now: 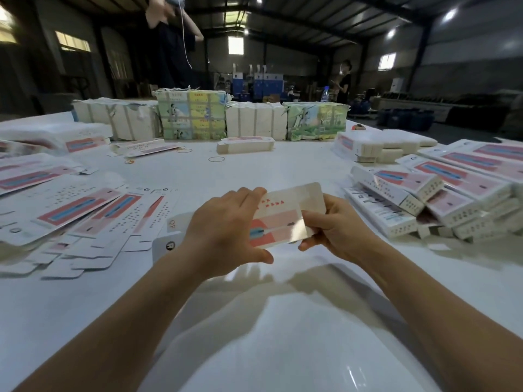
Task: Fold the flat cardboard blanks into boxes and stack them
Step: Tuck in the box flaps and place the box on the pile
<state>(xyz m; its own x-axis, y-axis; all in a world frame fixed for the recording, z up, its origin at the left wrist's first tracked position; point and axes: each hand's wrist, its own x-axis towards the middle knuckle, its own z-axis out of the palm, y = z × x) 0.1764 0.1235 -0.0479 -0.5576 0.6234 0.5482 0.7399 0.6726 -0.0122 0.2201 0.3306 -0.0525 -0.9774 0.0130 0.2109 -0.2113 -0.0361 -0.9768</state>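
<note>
I hold one pink, white and blue cardboard blank (pixel 285 213) above the white table (pixel 254 171), partly folded, its rounded flap pointing up and away. My left hand (pixel 226 230) grips its left side, fingers curled over the top edge and thumb underneath. My right hand (pixel 334 224) pinches its right end. Flat blanks (pixel 82 213) lie fanned out on the left. Folded boxes (pixel 441 202) are piled in a stack on the right.
Wrapped bundles (pixel 192 117) line the far side of the table. A single folded box (pixel 246 145) and loose rubber bands (pixel 216 159) lie mid-table. More flat packs (pixel 376 142) sit at the far right. Two people stand beyond the table.
</note>
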